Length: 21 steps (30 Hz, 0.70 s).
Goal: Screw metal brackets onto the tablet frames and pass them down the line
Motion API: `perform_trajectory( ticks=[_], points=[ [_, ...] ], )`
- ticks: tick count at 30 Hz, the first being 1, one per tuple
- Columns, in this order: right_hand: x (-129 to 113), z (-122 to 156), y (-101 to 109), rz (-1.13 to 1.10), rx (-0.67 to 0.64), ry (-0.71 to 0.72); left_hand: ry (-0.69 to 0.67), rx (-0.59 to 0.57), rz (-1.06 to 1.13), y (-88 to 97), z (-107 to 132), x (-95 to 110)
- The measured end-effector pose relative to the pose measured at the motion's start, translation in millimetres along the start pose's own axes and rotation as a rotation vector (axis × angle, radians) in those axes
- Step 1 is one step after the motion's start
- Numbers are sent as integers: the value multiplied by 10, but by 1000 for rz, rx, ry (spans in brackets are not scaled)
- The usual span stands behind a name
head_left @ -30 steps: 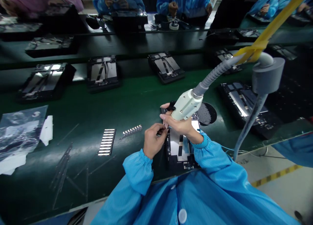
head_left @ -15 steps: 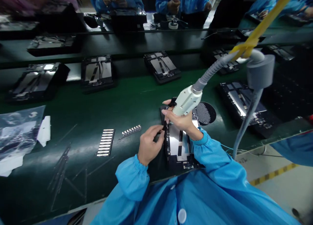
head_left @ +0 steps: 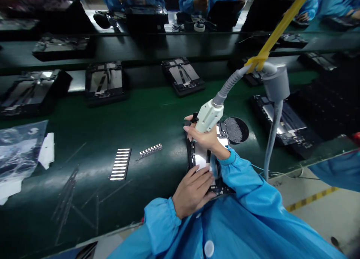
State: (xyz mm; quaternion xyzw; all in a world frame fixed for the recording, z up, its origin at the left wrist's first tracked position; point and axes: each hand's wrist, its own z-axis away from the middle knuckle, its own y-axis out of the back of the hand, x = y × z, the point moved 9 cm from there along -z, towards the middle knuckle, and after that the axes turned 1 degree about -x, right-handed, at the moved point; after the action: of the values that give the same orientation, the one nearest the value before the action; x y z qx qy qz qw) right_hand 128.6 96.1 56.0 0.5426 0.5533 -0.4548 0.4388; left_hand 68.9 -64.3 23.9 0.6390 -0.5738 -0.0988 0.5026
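Observation:
My right hand (head_left: 205,137) wraps round a pale, off-white handheld tool (head_left: 209,116) on a ribbed grey hose. The tool points down at the upper left edge of an opened electronic device (head_left: 221,190) with a black frame and silvery plates. My hand hides the tool's tip, so its exact kind cannot be told. Lying flat on the lower left part of this device is my left hand (head_left: 194,189), fingers stretched out and holding nothing. A round black dish (head_left: 236,130) of small grey parts adjoins the device's upper right side.
Left on the green bench are a striped strip card (head_left: 120,164), a smaller strip (head_left: 151,150), thin dark strips (head_left: 66,195) and a plastic bag (head_left: 21,150). More opened devices (head_left: 182,76) line the back. A grey cable (head_left: 272,139) hangs at right. Co-workers sit opposite.
My left hand has left the device's left edge, moved down and right, and now lies flat on it. The tool and its hose have shifted slightly left and tilted.

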Motion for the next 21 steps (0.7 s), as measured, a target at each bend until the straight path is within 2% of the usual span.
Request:
perform_trajectory(
  ticks=[4,10,15,17,19,21],
  points=[
    [18,8,-17,11,-24,0,-5,-31,5,-42,33,7],
    [77,70,-64,86,-52,3,-82,-101,-46,-250,69,99],
    [123,73,-147,100,-20,6,-86,-77,-78,-281,53,102],
    [51,77,-12,42,-12,-28,-91,-74,-84,-253,42,96],
    [-92,132,308,-17,-33,-80,-104,-65,-79,-217,33,96],
    [-294,278,684,-44,-163,-109,-121,-43,-67,-181,29,102]
  ],
)
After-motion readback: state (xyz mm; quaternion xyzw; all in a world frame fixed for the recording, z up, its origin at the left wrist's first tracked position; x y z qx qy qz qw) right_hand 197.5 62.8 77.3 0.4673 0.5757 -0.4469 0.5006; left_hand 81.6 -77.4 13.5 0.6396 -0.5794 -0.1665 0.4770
